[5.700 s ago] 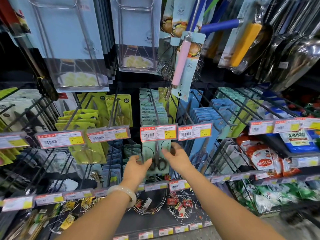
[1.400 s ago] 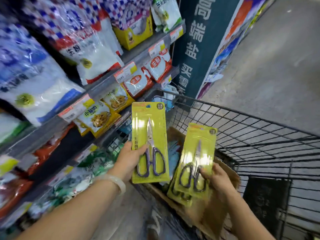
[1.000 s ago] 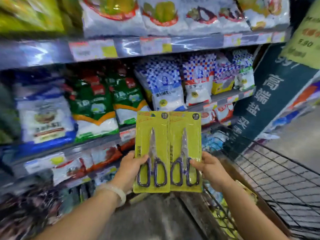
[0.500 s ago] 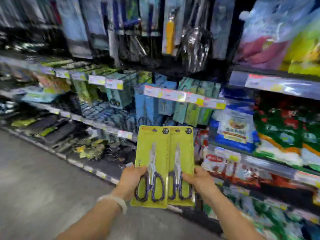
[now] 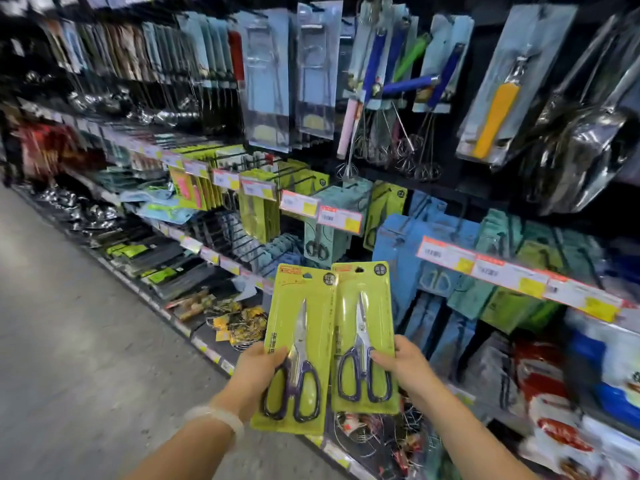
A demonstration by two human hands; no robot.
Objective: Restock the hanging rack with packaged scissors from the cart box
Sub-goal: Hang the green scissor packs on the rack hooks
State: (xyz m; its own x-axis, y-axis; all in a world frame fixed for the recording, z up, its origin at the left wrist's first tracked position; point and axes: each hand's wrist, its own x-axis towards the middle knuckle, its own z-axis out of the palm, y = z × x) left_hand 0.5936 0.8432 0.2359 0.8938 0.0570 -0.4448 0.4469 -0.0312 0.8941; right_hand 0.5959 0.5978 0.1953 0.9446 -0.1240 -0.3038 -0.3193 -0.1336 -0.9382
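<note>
Two yellow-green carded packs of scissors are held up side by side in front of the hanging rack (image 5: 311,188), each upright on its long axis. In the left pack (image 5: 296,344) the blade tips point up towards the hang hole and the dark looped handles sit at the bottom; the card leans slightly, its top tipped to the right. The right pack (image 5: 363,334) stands almost straight, blades up and handles down, and its left edge meets or slightly overlaps the left pack's right edge. The left hand (image 5: 258,372) grips the left pack at its lower left edge, thumb across the front beside the handles; a pale bangle (image 5: 216,419) sits on that wrist. The right hand (image 5: 403,365) grips the right pack at its lower right edge, thumb laid on the front over a handle loop. Both packs are in the air, clear of the pegs. Behind them the rack carries rows of green, teal and blue carded goods on black hooks, with red-and-yellow price tags (image 5: 337,218) along the rails. Whisks (image 5: 374,109) and bagged utensils hang on the tier above. Packaged food fills the shelves at lower right. A grey aisle floor (image 5: 69,341) runs away to the left.
</note>
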